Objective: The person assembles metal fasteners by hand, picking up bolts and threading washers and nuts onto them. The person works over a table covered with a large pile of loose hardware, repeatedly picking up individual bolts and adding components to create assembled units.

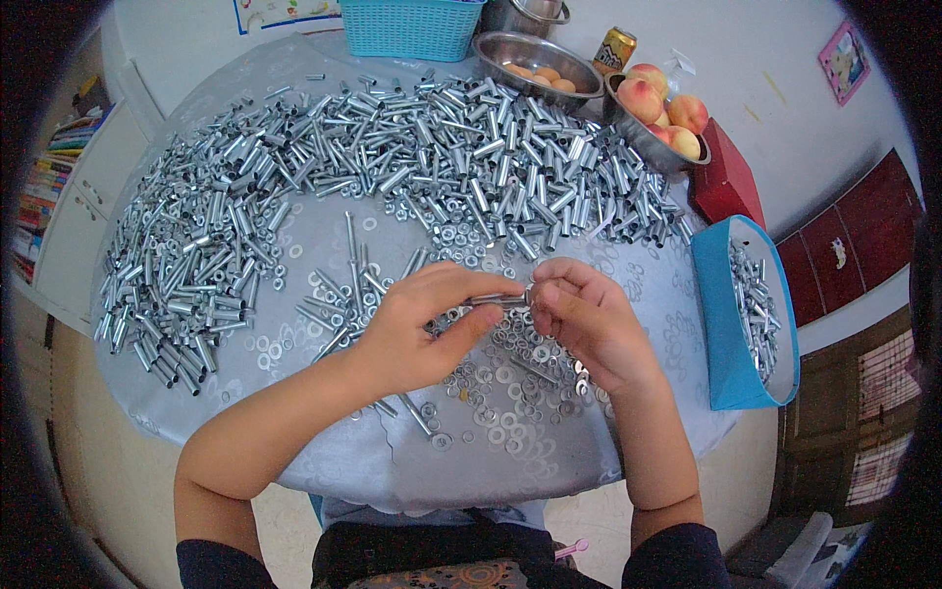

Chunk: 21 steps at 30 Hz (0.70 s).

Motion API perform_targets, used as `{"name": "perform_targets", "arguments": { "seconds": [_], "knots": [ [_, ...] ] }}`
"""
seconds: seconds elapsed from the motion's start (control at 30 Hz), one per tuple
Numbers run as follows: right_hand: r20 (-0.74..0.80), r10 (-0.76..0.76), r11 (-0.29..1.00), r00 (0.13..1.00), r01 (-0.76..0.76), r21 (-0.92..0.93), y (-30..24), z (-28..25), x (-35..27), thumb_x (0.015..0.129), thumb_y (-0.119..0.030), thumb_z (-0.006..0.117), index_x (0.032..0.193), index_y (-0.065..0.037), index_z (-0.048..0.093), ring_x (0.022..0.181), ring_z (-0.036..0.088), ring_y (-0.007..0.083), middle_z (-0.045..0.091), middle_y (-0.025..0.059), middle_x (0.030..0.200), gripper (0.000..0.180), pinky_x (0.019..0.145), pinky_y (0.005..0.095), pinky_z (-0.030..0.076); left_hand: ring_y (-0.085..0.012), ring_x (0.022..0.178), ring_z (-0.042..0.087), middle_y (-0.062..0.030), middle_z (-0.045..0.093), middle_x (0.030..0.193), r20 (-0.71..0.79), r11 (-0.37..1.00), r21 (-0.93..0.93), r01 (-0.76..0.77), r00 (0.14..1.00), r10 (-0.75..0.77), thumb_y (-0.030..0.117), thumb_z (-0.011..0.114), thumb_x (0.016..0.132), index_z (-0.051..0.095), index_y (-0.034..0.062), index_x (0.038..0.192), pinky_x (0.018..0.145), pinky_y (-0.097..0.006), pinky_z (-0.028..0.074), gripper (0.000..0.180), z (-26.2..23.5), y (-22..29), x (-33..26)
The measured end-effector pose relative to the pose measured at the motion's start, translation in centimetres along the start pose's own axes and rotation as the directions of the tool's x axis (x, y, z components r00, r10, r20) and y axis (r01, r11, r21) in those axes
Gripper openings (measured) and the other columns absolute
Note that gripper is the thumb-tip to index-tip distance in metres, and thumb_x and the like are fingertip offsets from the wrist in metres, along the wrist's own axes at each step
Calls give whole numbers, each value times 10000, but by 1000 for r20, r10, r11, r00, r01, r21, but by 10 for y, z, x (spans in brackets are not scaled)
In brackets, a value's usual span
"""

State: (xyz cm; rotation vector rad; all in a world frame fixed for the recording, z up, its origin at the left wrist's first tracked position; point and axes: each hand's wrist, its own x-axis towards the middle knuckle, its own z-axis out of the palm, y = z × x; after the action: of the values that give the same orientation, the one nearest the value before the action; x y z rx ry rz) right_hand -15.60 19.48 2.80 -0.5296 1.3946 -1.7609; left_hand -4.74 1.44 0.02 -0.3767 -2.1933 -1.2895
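My left hand [417, 324] is closed around a short silvery metal sleeve [505, 300], pinched between thumb and fingers and lying level. At the sleeve's right end, the fingers of my right hand [589, 319] are pressed together; whatever small part they hold is hidden. Beneath both hands is a loose scatter of flat washers [505, 393]. Long bolts [339, 294] lie left of the washers, beside my left hand. Hex nuts [466, 236] are gathered just beyond the hands, at the edge of a wide heap of metal sleeves [392, 147].
A grey patterned cloth [324, 452] covers the round table. At right stands a blue fabric bin [736, 383] of metal parts. Along the back are a turquoise basket [407, 29], a steel bowl of eggs [491, 54], a can [614, 47], a bowl of peaches [653, 147] and a red box [731, 177].
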Motion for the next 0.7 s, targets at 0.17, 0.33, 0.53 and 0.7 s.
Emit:
{"name": "perform_targets", "arguments": {
  "seconds": [0.17,0.33,0.53,0.7],
  "knots": [
    [25,5,1000,1000,-5,-16,3,3,-1,866,-130,637,1047,-16,589,750,548,97,597,16,837,219,673,225,436,-195,788,581,-84,618,877,28,989,-58,134,991,-133,138,506,932,573,63,1205,759,-305,447,291,0,8,1],
    [-6,52,998,999,-51,44,-1,2,-1,861,-119,645,1031,-18,594,752,558,113,600,22,838,205,674,230,437,-151,858,562,-63,595,904,40,930,-247,274,961,-273,116,475,949,504,53,1249,768,-282,441,308,1,6,2],
    [-91,-338,683,937,178,-708,-2,3,-3,827,-160,663,953,-40,627,737,585,148,620,51,822,178,669,293,460,-103,823,546,-82,632,927,146,751,-514,415,905,-400,183,488,966,382,45,1246,735,-264,439,329,5,-2,-2],
    [29,-385,229,922,126,-965,-7,2,-6,752,-145,667,897,-66,654,760,608,255,622,99,838,165,674,366,480,-102,756,562,-112,668,912,202,634,-580,511,844,-497,199,535,947,382,44,1165,679,-243,455,308,3,-4,1]
  ]
}}
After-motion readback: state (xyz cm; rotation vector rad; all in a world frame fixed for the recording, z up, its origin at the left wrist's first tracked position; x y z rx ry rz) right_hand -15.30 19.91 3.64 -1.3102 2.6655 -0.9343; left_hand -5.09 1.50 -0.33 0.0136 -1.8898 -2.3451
